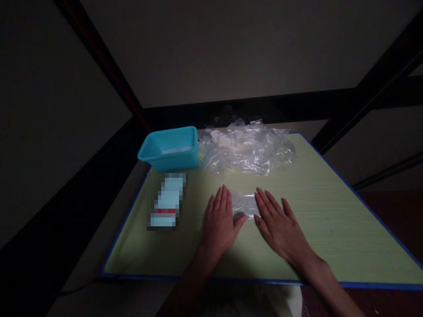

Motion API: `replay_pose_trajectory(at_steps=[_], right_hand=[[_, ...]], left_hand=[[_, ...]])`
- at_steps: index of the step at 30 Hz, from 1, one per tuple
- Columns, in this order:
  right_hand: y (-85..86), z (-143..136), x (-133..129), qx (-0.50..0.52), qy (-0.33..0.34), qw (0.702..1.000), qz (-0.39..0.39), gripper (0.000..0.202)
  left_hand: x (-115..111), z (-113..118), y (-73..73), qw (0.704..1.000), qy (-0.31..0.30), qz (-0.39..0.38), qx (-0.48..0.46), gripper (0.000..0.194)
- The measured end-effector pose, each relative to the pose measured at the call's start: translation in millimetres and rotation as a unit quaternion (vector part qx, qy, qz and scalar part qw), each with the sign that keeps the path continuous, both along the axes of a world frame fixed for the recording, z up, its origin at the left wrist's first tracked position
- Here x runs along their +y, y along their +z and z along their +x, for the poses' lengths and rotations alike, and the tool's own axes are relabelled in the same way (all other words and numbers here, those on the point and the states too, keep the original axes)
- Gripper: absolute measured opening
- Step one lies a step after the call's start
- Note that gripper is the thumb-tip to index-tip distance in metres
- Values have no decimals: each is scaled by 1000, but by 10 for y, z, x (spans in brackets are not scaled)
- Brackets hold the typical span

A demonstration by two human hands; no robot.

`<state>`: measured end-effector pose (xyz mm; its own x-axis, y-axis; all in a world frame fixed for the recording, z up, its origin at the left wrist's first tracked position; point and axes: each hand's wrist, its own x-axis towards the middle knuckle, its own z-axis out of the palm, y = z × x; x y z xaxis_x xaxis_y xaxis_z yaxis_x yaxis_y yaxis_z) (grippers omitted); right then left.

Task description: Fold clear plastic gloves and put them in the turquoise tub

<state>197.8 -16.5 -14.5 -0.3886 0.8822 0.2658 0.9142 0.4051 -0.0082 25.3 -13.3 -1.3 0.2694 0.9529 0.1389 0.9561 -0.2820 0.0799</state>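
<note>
A small, flat piece of clear plastic (244, 204), like a folded bag or film, lies on the table between my hands. My left hand (220, 220) rests flat over its left end, fingers stretched out and thumb pointing inward. Over the right end lies my right hand (279, 222), also flat with its fingers extended and slightly spread. The parts of the plastic under both hands are hidden. Neither hand is closed around anything.
A turquoise plastic basket (175, 163) with something white inside stands at the back left. Crumpled clear plastic bags (254, 149) are heaped at the back. A pixelated phone-like object (168, 200) lies at left. Blue edging borders the pale table (337, 237); a wall rises behind.
</note>
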Motion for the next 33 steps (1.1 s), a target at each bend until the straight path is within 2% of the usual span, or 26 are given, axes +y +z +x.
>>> replay_pose_trajectory(at_steps=[16,27,30,33], right_hand=[[-2,148,25,5,-53,999,-1,54],[52,208,30,49,-45,997,-40,49],[64,211,36,49,-38,997,-41,46],[71,211,40,41,-33,998,-44,45]], left_hand=[[-4,9,8,1000,4,2,2,70],[-8,9,-2,1000,-1,8,-1,70],[2,-8,-11,999,-5,20,-29,71],[-13,-78,-14,995,-8,28,-94,69]])
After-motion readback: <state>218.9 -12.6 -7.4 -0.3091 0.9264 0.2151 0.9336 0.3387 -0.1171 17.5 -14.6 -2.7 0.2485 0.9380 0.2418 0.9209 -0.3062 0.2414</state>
